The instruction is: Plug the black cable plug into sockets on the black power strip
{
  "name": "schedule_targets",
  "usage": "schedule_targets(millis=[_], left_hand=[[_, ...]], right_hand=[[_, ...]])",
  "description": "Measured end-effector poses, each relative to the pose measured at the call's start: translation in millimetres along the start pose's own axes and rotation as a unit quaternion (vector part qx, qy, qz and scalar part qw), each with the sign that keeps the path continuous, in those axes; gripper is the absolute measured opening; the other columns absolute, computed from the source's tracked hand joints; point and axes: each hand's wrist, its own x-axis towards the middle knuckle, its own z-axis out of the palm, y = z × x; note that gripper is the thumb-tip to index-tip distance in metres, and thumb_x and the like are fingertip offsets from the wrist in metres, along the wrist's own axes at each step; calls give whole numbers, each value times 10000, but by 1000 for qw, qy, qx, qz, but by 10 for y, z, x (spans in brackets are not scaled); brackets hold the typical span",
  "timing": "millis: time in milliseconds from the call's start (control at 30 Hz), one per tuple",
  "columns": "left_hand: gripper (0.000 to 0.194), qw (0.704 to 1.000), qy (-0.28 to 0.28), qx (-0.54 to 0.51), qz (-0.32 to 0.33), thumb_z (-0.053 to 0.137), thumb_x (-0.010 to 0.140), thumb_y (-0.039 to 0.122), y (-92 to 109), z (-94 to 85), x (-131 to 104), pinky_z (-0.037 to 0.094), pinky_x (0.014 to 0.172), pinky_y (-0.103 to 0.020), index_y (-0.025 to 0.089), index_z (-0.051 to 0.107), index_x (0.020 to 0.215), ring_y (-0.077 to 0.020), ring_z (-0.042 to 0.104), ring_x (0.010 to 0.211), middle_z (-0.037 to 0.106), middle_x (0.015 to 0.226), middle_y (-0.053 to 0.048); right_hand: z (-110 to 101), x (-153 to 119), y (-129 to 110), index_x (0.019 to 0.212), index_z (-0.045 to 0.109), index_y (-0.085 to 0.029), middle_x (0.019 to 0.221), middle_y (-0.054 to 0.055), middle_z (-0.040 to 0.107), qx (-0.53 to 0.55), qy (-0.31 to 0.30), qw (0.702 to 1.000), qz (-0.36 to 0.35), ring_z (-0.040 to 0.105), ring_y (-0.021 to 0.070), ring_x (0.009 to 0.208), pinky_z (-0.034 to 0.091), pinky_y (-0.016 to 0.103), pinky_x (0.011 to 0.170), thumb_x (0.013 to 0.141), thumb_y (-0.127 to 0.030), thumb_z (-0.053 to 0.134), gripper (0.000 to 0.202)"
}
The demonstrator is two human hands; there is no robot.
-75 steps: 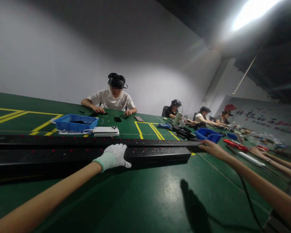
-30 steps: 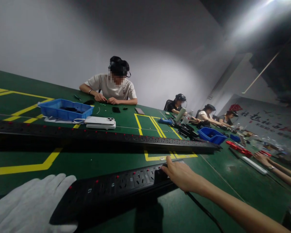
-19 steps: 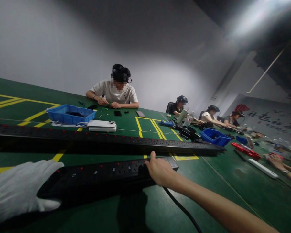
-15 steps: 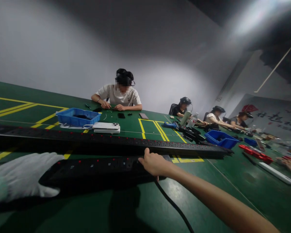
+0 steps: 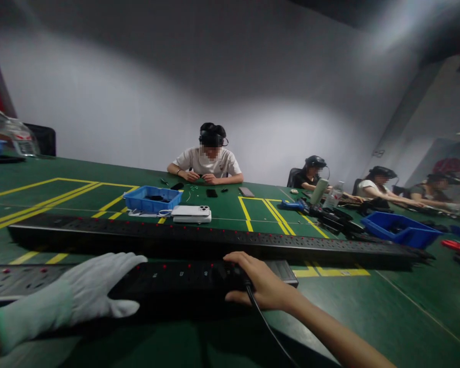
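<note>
On my feed I can read nothing surely; the small white markings (image 5: pixel 181 274) on the nearer long black plastic power strip (image 5: pixel 168 283) and the red-and-white label (image 5: pixel 23 137) on the clear plastic bottle (image 5: pixel 27 148) are too blurred

White knitted glove (image 5: pixel 95 286) on the left hand, pale mint-green cuff at its wrist, right hand (image 5: pixel 260 283) bare, both forearms sleeveless

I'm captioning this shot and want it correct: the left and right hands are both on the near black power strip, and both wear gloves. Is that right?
Not quite: both hands are on the near black power strip, but the head view shows only the left hand gloved; the right hand is bare.
</note>
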Motion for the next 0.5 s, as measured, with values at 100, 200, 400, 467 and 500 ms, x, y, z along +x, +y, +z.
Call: schedule_targets(millis=[100,200,400,467,500], left_hand=[[799,994,-5,-11,104,461,732,709,606,-35,254,403,964,-442,208,425,1352,-312,526,1138,551,1270,-128],[833,986,15,-4,168,392,770,720,1205,-64,529,414,938,-465,137,398,1364,-331,534,1116,541,1252,-188],[714,988,22,-1,153,572,695,658,1890,-203,802,476,754,-434,115,549,1160,-316,604,884,606,1036,-161],[674,988,13,0,152,581,699,644,1953,-263,808,473,722,-419,114,564,1114,-304,606,841,605,982,-149],[657,989,3,0,149,589,696,641,1963,-287,807,472,706,-410,116,571,1091,-296,607,824,605,964,-143]], right_hand=[[165,87,-1,1185,485,-222,1156,75,586,-30,63,996,60,579,183,1026,447,310,884,872,-440,510,382],[300,118,-8,1078,520,-208,1010,59,638,-75,122,985,101,616,165,900,461,283,808,889,-373,480,254],[449,110,-110,936,534,-219,899,20,645,-112,192,957,185,612,148,810,452,255,753,872,-346,474,155],[458,117,-143,931,542,-226,903,15,649,-117,194,952,205,611,150,830,447,254,770,872,-361,469,165],[460,121,-152,933,547,-228,900,15,652,-122,196,949,213,613,152,836,444,254,777,871,-369,467,173]])
